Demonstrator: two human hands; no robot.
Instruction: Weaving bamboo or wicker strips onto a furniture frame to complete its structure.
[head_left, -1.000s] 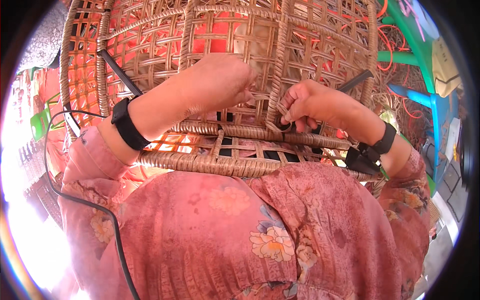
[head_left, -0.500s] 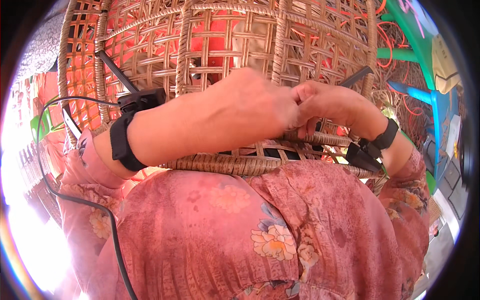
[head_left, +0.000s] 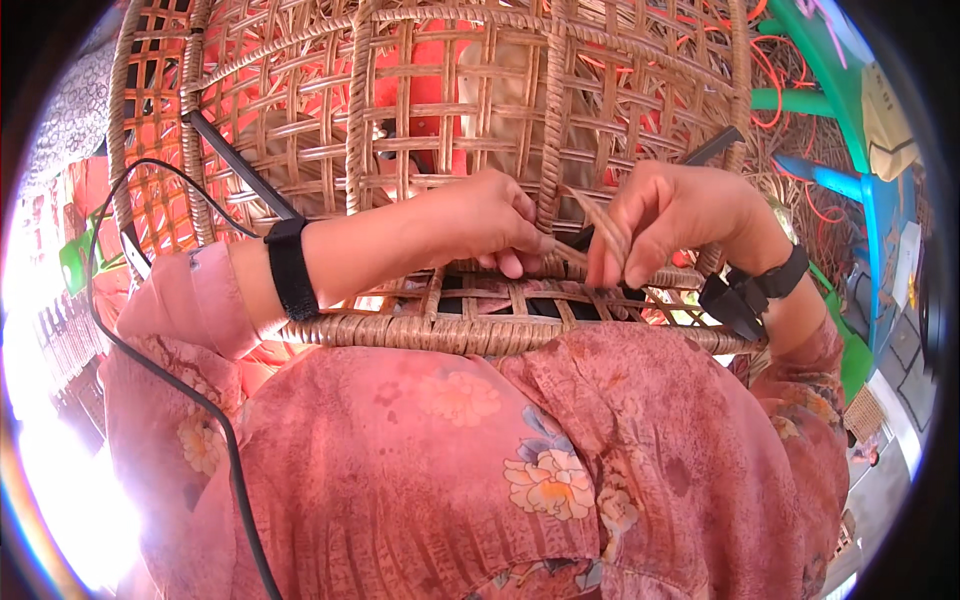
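A woven rattan frame (head_left: 455,90) with an open lattice fills the space before me, its wrapped near rail (head_left: 430,332) close to my body. My right hand (head_left: 695,215) is closed in a pinch around a flat light-brown rattan strip (head_left: 603,222), whose end sticks up toward the lattice. To its left, my left hand (head_left: 500,228) has its fingers curled, with the thumb and forefinger closed at a strip running between the two hands. Both hands hover just above the near part of the weave. Where the strip joins the lattice is hidden by my fingers.
Dark flat bars (head_left: 240,165) cross the frame at both sides. A black cable (head_left: 215,410) hangs along my left arm. Beyond the right edge stand a green plastic piece of furniture (head_left: 835,100) and a blue one (head_left: 875,260), with loose rattan strands and orange cord on the ground.
My hands were together and have drawn apart, the left moving leftward and the right turning its pinch downward. The strip between them now shows. The lattice has shifted slightly left.
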